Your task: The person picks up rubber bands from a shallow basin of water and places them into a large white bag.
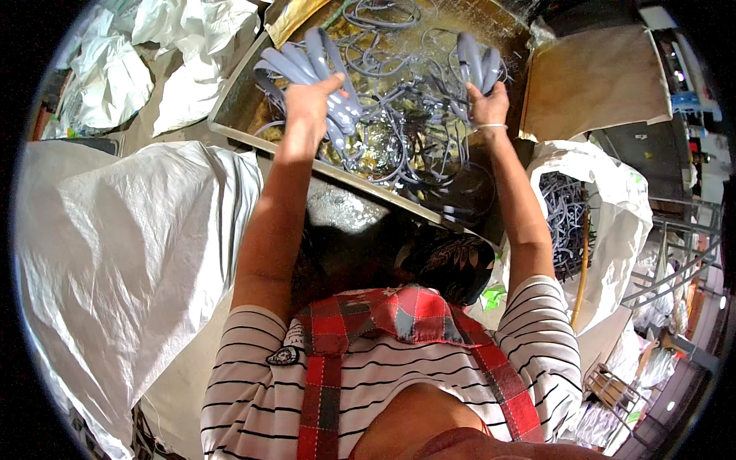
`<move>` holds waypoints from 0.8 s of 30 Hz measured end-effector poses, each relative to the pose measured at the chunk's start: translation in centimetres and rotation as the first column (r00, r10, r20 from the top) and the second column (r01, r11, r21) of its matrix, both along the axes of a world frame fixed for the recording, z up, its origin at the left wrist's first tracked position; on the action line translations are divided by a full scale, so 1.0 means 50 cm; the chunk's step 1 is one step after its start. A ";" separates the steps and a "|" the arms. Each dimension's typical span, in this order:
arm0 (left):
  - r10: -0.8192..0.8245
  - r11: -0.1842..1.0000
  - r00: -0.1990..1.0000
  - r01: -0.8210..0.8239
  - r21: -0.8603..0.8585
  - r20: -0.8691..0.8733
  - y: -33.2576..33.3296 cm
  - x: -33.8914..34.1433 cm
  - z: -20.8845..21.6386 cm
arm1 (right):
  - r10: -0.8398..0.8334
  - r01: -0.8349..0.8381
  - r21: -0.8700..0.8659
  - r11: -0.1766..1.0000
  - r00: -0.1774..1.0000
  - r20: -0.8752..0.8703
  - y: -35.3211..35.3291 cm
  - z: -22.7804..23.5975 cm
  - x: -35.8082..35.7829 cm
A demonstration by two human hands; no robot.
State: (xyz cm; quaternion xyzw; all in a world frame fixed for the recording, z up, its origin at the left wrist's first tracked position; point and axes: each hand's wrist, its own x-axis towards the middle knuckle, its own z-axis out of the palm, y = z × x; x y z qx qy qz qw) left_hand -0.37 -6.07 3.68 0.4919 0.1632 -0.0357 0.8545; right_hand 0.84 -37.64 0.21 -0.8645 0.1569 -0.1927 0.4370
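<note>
My left hand (pixel 307 106) is closed around a bundle of flat, shiny grey straps (pixel 296 63) that loop up above the fingers and hang down below them. A smaller bunch of the same looped straps (pixel 481 67) is gripped in my right hand (pixel 489 107), which wears a thin light bracelet. Both hands are over a wide metal tray (pixel 368 184) holding wet, glistening liquid. Inside the tray lie many thin, tangled grey strips (pixel 414 107), some in loose coils. What the straps are made for cannot be told.
A large white sheet (pixel 130 253) covers something at the left, with white sacks (pixel 115 77) behind it. To the right, an open white sack (pixel 613 207) holds dark grey strips, with a thin stick (pixel 584 268) beside them. A brown board (pixel 598 84) lies beyond the tray's right edge.
</note>
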 end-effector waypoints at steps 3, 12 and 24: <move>-0.143 0.989 0.989 0.143 -0.020 0.024 -0.037 -0.021 -0.017 | 0.002 0.021 -0.230 0.973 0.995 0.099 0.100 0.013 -0.050; -0.418 0.882 0.902 0.431 -0.189 0.108 -0.076 -0.063 -0.038 | 0.583 -0.573 -0.105 0.813 0.792 0.181 0.279 0.047 -0.157; -0.451 0.844 0.889 0.396 -0.361 -0.077 -0.026 -0.046 0.002 | 0.873 -0.918 -0.065 0.392 0.393 -0.288 0.229 0.122 -0.170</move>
